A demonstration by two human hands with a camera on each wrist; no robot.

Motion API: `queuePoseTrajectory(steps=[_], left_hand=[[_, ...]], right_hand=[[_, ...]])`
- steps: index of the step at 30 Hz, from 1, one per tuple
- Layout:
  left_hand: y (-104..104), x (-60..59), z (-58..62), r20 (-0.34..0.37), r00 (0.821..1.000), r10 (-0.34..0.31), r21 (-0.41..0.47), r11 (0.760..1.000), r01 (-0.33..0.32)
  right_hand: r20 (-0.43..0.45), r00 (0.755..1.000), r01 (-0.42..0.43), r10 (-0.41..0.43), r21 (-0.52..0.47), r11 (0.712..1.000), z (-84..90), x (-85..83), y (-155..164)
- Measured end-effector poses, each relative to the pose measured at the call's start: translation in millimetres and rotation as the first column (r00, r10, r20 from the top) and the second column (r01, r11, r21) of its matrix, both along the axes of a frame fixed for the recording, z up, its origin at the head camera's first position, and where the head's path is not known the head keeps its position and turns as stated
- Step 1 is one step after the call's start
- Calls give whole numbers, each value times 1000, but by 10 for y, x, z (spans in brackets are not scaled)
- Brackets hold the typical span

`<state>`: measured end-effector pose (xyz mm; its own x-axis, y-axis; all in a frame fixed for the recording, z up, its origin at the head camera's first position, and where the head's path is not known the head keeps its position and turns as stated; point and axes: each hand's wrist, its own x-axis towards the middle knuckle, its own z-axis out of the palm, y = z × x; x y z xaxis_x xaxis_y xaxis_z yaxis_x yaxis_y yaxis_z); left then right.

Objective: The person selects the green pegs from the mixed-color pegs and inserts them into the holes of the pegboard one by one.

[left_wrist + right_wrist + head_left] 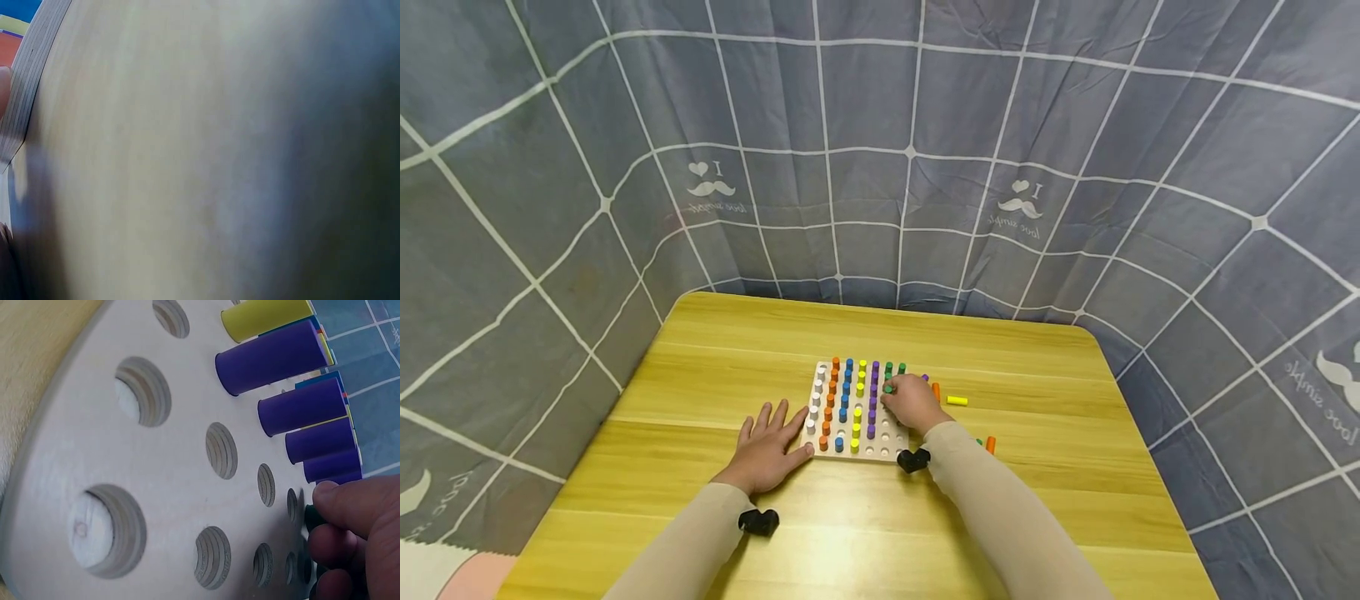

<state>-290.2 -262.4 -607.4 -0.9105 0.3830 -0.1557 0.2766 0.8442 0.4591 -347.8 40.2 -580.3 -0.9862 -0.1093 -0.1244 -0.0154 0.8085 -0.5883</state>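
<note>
A pale wooden pegboard [861, 455] lies on the table, with rows of round pegs in white, orange, blue, yellow, purple and green. My right hand [913, 400] is over its right side and pinches a green peg [312, 516] between thumb and fingers, low against the board. Whether that peg sits inside a hole is hidden by the fingers. Purple pegs [275, 357] stand in the neighbouring row, beside several bare holes. Spread flat on the table, my left hand [763, 458] touches the board's left edge with thumb and index finger.
Right of the board lie a loose yellow peg [957, 401], an orange peg [936, 391] and a purple peg [925, 378]. Nearer me, another orange peg [991, 445] lies beside a partly hidden green one. A grey checked curtain [865, 192] hangs behind the wooden table [737, 333].
</note>
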Motion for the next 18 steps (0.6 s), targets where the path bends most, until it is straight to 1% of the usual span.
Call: queuePoseTrajectory(steps=[4, 9, 13, 18], left_hand=[[1, 1, -10, 6, 1000, 2, -5, 1000, -2], [1, 2, -12, -8, 1000, 6, 0, 1000, -6], [3, 4, -15, -14, 1000, 7, 8, 1000, -7], [1, 2, -8, -12, 1000, 10, 6, 1000, -9]], right_hand=[[8, 1000, 9, -9, -4, 1000, 8, 9, 0], [3, 1000, 19, -19, 26, 999, 14, 14, 0], [16, 999, 31, -32, 12, 999, 31, 24, 4], [-10, 1000, 30, -30, -3, 1000, 88, 38, 18]])
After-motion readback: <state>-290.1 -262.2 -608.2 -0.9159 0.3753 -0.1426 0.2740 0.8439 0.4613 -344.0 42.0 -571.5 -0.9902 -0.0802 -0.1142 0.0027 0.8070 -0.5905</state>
